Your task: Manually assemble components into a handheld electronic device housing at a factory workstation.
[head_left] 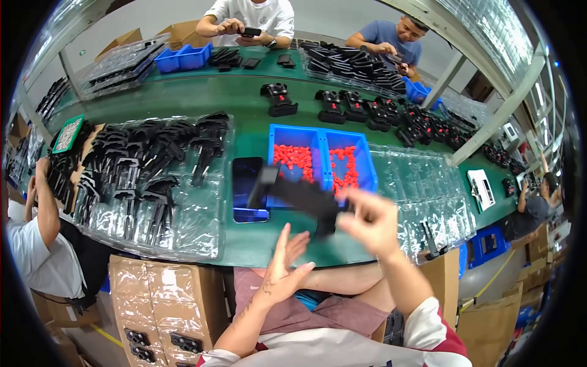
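Observation:
A black plastic clamp-like bracket (299, 197), smeared by motion, hangs over the table in front of me. My right hand (374, 221) grips its right end between thumb and fingers. Below and to the left of it, my left hand (284, 269) is held up empty with the fingers apart, not touching the bracket. Behind the bracket stands a blue two-part bin (324, 153), partly covered by it. Small red pieces (293, 158) lie in both compartments. A dark smartphone (246, 174) lies left of the bin on the green table (251, 244).
Clear plastic trays (208, 214) with many black brackets (128, 177) fill the left. More clear trays (422, 196) lie to the right. Black assemblies with red parts (351, 105) stand beyond the bin. Co-workers sit across and at both sides; a cardboard box (165, 293) stands below the table edge.

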`<state>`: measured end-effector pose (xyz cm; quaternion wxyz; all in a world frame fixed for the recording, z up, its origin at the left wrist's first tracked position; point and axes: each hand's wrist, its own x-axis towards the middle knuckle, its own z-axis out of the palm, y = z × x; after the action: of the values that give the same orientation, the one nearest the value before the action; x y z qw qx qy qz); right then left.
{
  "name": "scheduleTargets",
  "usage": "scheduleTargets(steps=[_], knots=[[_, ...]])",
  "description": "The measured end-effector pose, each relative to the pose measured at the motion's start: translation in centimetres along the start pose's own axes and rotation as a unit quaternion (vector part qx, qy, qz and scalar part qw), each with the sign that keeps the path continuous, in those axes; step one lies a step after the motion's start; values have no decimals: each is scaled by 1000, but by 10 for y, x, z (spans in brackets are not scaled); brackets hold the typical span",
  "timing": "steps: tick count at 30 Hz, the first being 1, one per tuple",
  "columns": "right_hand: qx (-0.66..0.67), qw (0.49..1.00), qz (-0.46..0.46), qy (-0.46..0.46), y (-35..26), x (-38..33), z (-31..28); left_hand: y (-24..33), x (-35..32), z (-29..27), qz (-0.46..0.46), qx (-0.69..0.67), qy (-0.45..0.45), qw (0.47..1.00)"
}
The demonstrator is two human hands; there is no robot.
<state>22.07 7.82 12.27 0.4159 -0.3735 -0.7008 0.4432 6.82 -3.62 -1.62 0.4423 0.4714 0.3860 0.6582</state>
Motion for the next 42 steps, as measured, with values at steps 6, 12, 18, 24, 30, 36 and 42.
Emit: scheduleTargets(steps=[6, 12, 18, 24, 30, 36, 42], knots=[[-18, 992, -73, 104, 5, 122, 3, 16, 9, 0, -89, -41, -99, 990], [-305, 934, -44, -179, 39, 125, 37, 20, 8, -2, -82, 103, -128, 983], [-554, 757, -202, -282, 69, 129, 63, 21, 10, 5, -76, 117, -118, 983], [-564, 747, -161, -313, 66, 143, 64, 23, 15, 10, -79, 141, -121, 979], [-540, 769, -211, -268, 68, 155, 68, 19, 9, 2, -76, 148, -82, 983], [-373, 886, -137, -238, 71, 146, 38, 12, -15, 21, 94, 151, 18, 984], [-311, 903, -195, -225, 80, 152, 58, 25, -82, -40, 90, 316, 258, 909]])
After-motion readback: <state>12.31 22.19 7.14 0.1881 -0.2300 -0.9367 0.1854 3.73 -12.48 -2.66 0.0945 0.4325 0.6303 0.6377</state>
